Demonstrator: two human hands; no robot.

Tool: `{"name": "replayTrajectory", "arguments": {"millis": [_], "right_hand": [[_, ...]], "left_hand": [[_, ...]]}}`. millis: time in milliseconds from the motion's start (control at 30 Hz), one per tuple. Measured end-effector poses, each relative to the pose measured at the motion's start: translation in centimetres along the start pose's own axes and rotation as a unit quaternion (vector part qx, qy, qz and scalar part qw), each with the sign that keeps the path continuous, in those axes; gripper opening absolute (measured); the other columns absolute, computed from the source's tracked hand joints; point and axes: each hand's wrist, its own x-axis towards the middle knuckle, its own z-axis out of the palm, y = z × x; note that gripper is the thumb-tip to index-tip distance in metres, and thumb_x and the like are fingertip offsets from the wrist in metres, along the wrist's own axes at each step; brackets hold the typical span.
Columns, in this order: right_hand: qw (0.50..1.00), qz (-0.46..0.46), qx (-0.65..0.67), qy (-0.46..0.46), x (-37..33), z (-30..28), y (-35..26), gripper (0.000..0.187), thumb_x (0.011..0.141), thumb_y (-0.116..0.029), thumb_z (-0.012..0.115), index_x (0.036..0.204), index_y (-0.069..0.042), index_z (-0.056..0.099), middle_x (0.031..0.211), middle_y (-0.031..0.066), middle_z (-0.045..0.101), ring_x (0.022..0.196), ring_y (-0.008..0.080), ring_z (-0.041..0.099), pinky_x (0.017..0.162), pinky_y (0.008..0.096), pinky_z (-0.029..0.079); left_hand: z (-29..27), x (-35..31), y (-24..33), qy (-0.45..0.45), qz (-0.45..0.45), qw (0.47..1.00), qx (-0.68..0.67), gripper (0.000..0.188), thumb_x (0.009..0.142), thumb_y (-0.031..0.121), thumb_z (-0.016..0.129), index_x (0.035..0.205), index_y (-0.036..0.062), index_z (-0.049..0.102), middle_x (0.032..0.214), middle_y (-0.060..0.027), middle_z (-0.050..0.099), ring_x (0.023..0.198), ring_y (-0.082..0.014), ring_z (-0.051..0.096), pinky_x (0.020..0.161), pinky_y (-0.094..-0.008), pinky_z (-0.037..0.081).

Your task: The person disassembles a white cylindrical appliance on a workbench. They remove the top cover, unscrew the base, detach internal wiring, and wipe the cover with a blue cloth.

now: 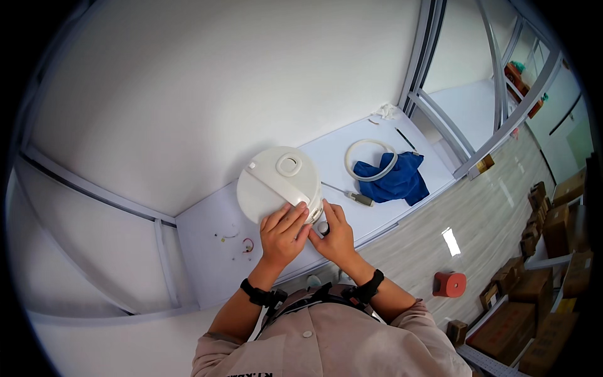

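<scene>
A white round appliance that looks like a rice cooker stands on the white table, seen from above. Its top has an oval vent and a long raised panel running to the front edge. My left hand lays its fingers over the front end of that panel, closed on the edge. Against the front right side rests my right hand, its fingers curved along the rim; its thumb is close to my left hand. A small dark round piece with a pale top shows beside my right hand, partly hidden. The cooker's underside is hidden.
Right of the cooker lie a screwdriver, a white ring and a crumpled blue cloth. A dark pen-like stick is farther back. Small wires lie at left. A red stool and cardboard boxes stand off the table at right.
</scene>
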Motion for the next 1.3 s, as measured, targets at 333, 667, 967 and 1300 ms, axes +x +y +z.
{"name": "replayTrajectory", "arguments": {"millis": [333,667,967,1300], "right_hand": [[0.987,-0.046,0.138,-0.062,2.3,-1.8,3.0,0.064,0.086,-0.022,0.086,0.145,-0.007,0.066,0.134,0.0167,0.067,0.084,0.0311,0.075,0.075,0.0397,0.061],[0.962,-0.177,-0.068,-0.199,9.7,-6.8,0.6,0.085,0.075,-0.022,0.093,0.154,-0.024,0.06,0.161,0.0043,0.055,0.095,0.0282,0.077,0.072,0.0379,0.061],[0.913,-0.203,-0.053,-0.35,14.3,-6.4,0.9,0.096,0.07,-0.02,0.094,0.158,-0.025,0.056,0.171,-0.0076,0.046,0.106,0.0279,0.077,0.077,0.0385,0.062],[0.93,-0.204,-0.015,-0.307,12.9,-4.9,1.3,0.092,0.07,-0.02,0.094,0.155,-0.023,0.059,0.167,-0.0052,0.051,0.112,0.0279,0.075,0.078,0.0373,0.062]], "left_hand": [[1.0,-0.2,-0.4,0.027,0.007,0.999,0.037,0.038,0.072,0.018,0.091,0.11,0.0137,0.085,0.128,0.005,0.08,0.118,-0.0211,0.07,0.095,-0.0358,0.049],[1.1,-0.4,-1.0,0.039,0.015,0.998,0.048,0.036,0.072,0.019,0.089,0.107,0.0182,0.083,0.125,0.0082,0.079,0.113,-0.0187,0.071,0.091,-0.035,0.049],[1.3,-0.2,-0.7,0.04,-0.001,0.998,0.053,0.037,0.077,0.02,0.086,0.114,0.0213,0.082,0.127,0.0105,0.076,0.114,-0.0157,0.071,0.09,-0.0324,0.048],[-0.1,-0.6,-0.4,0.003,-0.105,0.993,0.052,0.076,0.072,0.036,0.093,0.137,0.0051,0.068,0.143,-0.0204,0.063,0.132,-0.0412,0.062,0.107,-0.0509,0.049]]}}
